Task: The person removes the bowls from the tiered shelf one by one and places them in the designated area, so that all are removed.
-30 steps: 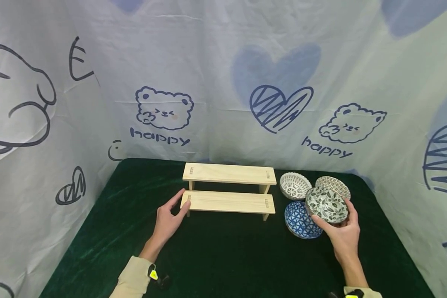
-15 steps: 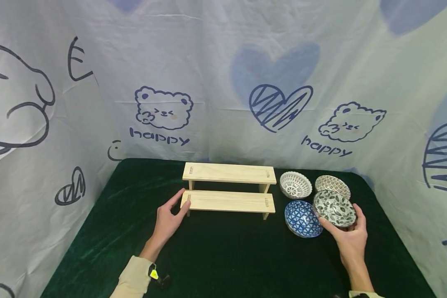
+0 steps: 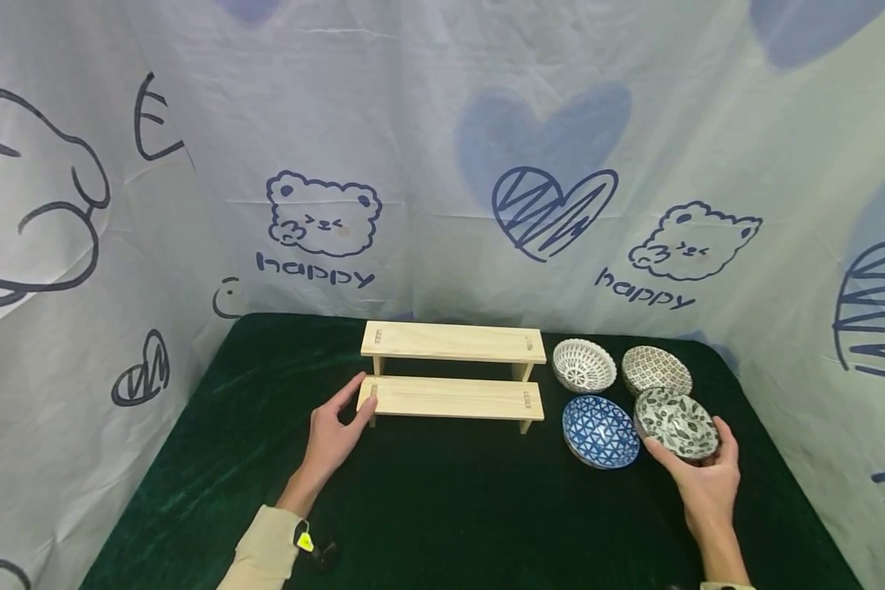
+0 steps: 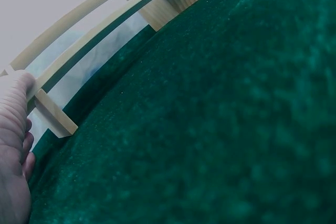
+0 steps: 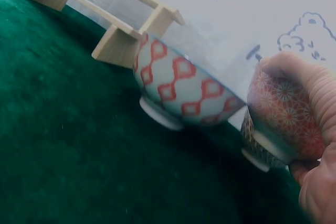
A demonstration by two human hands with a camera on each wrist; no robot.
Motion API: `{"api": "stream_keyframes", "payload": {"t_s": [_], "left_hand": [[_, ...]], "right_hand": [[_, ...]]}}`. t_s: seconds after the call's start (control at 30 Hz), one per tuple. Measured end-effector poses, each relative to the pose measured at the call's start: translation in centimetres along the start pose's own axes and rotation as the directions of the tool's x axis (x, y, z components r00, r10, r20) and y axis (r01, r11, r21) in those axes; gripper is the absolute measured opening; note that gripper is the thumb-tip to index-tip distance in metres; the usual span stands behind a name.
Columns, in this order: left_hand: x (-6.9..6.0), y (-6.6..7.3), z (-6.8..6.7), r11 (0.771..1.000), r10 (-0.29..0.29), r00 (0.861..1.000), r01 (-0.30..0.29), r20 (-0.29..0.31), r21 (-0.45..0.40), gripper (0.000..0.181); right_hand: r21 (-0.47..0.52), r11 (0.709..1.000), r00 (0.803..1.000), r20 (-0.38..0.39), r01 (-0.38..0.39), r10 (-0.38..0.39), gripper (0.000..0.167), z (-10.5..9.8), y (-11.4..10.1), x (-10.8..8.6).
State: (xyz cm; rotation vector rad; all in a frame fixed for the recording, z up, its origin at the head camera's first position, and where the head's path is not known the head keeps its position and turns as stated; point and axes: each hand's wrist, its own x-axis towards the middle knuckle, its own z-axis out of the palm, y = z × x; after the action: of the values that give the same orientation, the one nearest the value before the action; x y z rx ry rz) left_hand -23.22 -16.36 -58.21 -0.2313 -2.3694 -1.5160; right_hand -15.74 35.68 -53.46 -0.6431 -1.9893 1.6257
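My right hand [image 3: 708, 492] holds a small bowl [image 3: 677, 422] by its side, thumb in front and fingers at the far right. Inside it has a dark green leaf print; outside, in the right wrist view, red flowers. A blue triangle-patterned bowl [image 3: 601, 432] sits just left, its outside showing red diamonds. Behind are a white ribbed bowl [image 3: 584, 365] and a tan-patterned bowl [image 3: 656, 369]. Whether the held bowl rests on the cloth I cannot tell. My left hand [image 3: 333, 434] grips the left end of the two-tier wooden shelf [image 3: 450, 399], thumb on the lower board.
Dark green velvet cloth [image 3: 442, 508] covers the table. A pale curtain [image 3: 428, 164] with blue hearts and bear drawings hangs behind and at both sides. The shelf's upper board [image 3: 453, 342] stands near the back edge, left of the bowls.
My right hand has moved the leaf-print bowl right and toward me, away from over the blue bowl, uncovering more of the blue and tan bowls. The left hand has stayed put.
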Motion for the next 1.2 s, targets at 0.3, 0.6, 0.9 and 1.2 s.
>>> {"api": "stream_keyframes", "payload": {"t_s": [0.3, 0.6, 0.9, 1.2], "left_hand": [[0.0, -0.1, 0.1, 1.0, -0.005, 1.0, 0.005, 0.002, 0.005, 0.057], [-0.1, -0.1, 0.0, 1.0, -0.017, 1.0, 0.017, 0.008, -0.002, 0.058], [0.1, -0.1, 0.0, 1.0, 0.002, 1.0, -0.002, -0.003, -0.008, 0.056], [0.0, 0.0, -0.1, 1.0, 0.001, 1.0, -0.001, -0.002, -0.004, 0.056]], "right_hand": [[0.017, 1.0, 0.999, -0.038, -0.024, 0.024, 0.109, -0.8, 2.3, 0.7], [-0.187, 0.98, 0.995, 0.052, -0.069, 0.081, 0.12, -1.7, 2.7, 1.2], [-0.312, 0.948, 0.991, 0.095, -0.063, 0.097, 0.123, -2.2, 2.6, 1.4], [-0.332, 0.942, 0.989, 0.112, -0.054, 0.096, 0.122, -2.5, 2.6, 1.6]]}}
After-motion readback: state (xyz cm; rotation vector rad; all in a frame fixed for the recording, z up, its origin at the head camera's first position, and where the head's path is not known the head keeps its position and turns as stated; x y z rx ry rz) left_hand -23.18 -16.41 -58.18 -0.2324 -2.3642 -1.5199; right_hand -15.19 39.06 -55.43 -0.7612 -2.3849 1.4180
